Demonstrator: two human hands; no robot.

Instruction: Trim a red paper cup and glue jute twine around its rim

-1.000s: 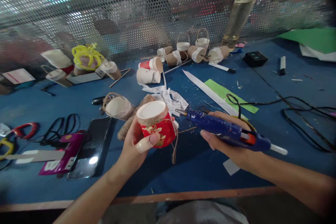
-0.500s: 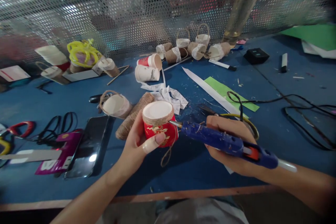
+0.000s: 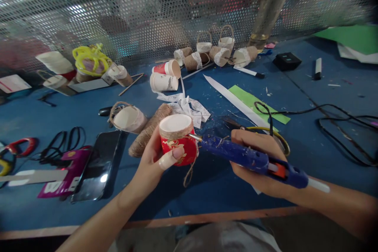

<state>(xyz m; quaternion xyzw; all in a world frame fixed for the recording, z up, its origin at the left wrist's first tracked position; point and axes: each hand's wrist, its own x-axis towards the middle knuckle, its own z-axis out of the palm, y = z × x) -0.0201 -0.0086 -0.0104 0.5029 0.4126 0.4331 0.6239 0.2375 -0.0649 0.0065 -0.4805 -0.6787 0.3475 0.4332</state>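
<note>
My left hand (image 3: 156, 153) is closed around a red paper cup (image 3: 189, 150) with gold printing, its thumb across the front. Brown twine (image 3: 176, 133) is wound about the cup's upper edge, and a loose loop of it dangles below. A bandage-like wrap covers part of that thumb. In my right hand (image 3: 260, 145) is a blue glue gun (image 3: 236, 151), a pale glue stick poking out of its back end. The metal nozzle meets the cup's side just under the twine. Behind the cup lies a spool of twine (image 3: 152, 130).
Beside the spool is a twine-handled cup (image 3: 129, 119); several finished cups (image 3: 203, 47) stand farther back. A phone (image 3: 99, 165) and red-handled scissors (image 3: 22, 146) lie left. Lace ribbon (image 3: 189, 104), green paper (image 3: 236, 93), a black cable (image 3: 319, 107) and a bottle (image 3: 270, 12) are also there.
The cup has turned slightly in my left hand, and the glue gun's tip stays against its side. The whole view has shifted a little.
</note>
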